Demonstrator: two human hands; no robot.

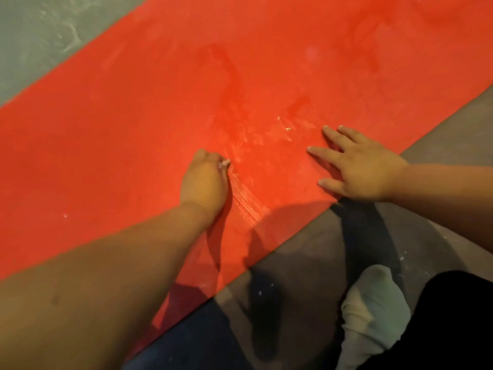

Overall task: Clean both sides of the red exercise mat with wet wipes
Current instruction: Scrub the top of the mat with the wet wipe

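Here the red exercise mat point(160, 116) lay flat and diagonal across the grey floor point(40, 36), running from lower left to upper right. Left hand point(204, 180) was on the mat near its middle, fingers curled tight under the palm, pinching a small pale wad that looked like a wet wipe point(225, 163); only a bit of it poked out by the fingertips. Whitish streaks point(248, 204) ran on the mat just beside that hand, toward the near edge, with darker damp patches point(232, 76) farther up. Right hand point(360, 166) was pressed flat on the mat close to its near edge, fingers straight and spread, holding nothing. At lower right, off the mat, 1 foot in a pale sock point(373, 303) rested on the floor beside a black trouser leg point(453, 329).
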